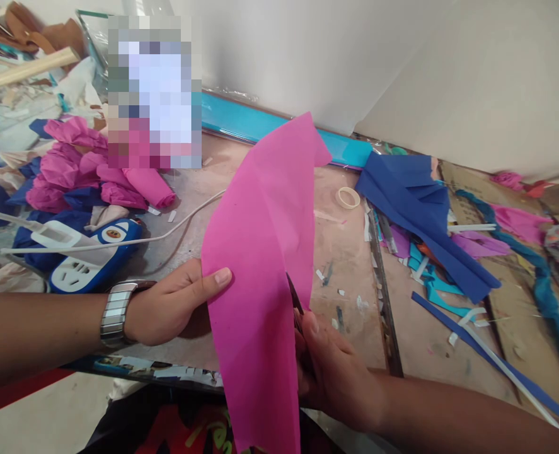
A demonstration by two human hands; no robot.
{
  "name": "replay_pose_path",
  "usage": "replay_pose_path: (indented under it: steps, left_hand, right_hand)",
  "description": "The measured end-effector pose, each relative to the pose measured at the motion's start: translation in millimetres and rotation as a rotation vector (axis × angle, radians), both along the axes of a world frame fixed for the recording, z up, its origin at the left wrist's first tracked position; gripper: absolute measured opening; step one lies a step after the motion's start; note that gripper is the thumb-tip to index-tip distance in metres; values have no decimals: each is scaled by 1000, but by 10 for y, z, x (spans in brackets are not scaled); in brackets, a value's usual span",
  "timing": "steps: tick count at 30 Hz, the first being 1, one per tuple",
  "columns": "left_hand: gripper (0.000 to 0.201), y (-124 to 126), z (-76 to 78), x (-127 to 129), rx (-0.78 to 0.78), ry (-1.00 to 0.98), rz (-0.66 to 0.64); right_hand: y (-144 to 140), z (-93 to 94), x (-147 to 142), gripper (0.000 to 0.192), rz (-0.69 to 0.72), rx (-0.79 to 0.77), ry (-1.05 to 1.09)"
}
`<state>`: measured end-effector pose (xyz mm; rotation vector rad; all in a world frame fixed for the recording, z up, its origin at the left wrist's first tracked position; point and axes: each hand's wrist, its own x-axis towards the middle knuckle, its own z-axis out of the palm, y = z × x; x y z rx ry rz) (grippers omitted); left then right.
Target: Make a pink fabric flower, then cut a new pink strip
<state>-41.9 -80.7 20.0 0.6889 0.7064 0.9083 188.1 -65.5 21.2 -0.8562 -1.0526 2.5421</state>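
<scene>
A long sheet of pink crepe paper (255,252) hangs in front of me, its lower end past the table edge. My left hand (178,302) pinches its left side, thumb on top and fingers hidden behind. At the right side, my right hand (329,366) is closed around a pair of scissors (294,295). Their dark blade lies against the pink paper at a slit, while the handles are mostly hidden by my fingers. A metal-band watch circles my left wrist.
Left are a blue-and-white power strip (94,252) with a white cable and a heap of pink and blue crumpled paper rolls (66,167). Right lie folded blue paper (406,202), a tape ring (348,198) and paper strips. A turquoise packet (241,116) lies along the back.
</scene>
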Motion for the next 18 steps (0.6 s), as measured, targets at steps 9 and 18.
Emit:
replay_pose_path:
  steps: [9, 18]
  left_hand:
    - [44, 9, -1, -22, -14, -33, 21]
    - [38, 37, 6, 19, -106, -92, 80]
  right_hand:
    - [24, 23, 20, 69, 31, 93, -25]
    - [9, -9, 16, 66, -20, 88, 22]
